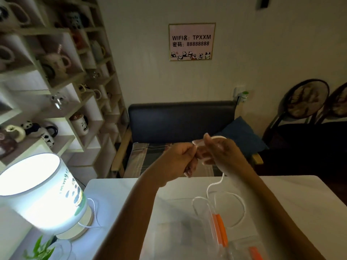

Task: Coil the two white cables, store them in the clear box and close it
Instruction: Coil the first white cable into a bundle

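Down at the near edge of the white table (293, 194) sits the clear box (180, 233), its lid (242, 250) lying just right of it with orange latches (218, 229) showing between the two. A loose run of white cable (242, 203) loops over that right side of the box and climbs straight up off the table. Left of the box, a lit drum lamp (43, 194) glows hard, with a small green plant (40, 248) tucked at its foot. Now up above the far edge of the table: both hands are raised together. The left hand (178, 160) is curled closed, fingers pinched on the cable, and the right hand (223, 152) is closed around a small coil of white cable (218, 136), a round loop peeking over its knuckles. I can make out only this one cable. Beyond the table stands a dark bench seat (180, 119) with a blue cushion (242, 136), cubby shelves of panda mugs (56, 76) to its left, and a WiFi sign (191, 42) on the wall above.
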